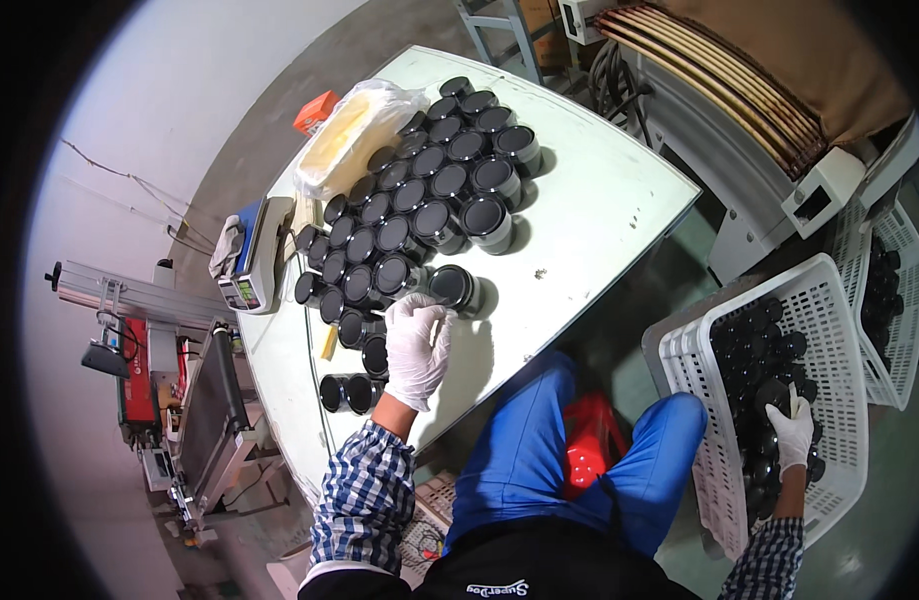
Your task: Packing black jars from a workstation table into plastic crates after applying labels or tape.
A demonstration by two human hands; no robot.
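1. Left hand [417, 345]: gloved in white, resting on the white surface [599, 215]. Fingers curl loosely toward a black jar [455, 287] lying at the near edge of the jar group. Fingertips touch or nearly touch the jar; whether they grip it cannot be told.

2. Right hand [791, 432]: gloved in white, reaching down into the white plastic basket [829, 300] at the person's right. Fingers are closed around a black jar in the basket [774, 393].

3. The basket stands off the surface, low and beside the person's right knee. It holds a loose heap of black jars.

4. Second white basket [904, 260]: just behind the first, also with black jars inside.

5. Jar group [419, 200]: many black jars stand upright in close rows across the middle of the surface, touching one another. Two more jars [347, 392] lie on their sides near the left wrist.

6. Clear plastic bag [354, 135] with pale yellow contents: at the far left corner of the surface, beside the jar rows.

7. Small scale [251, 262] with a blue top: at the left edge of the surface, near the jars.

8. Person: seated, blue trousers, checked sleeves.
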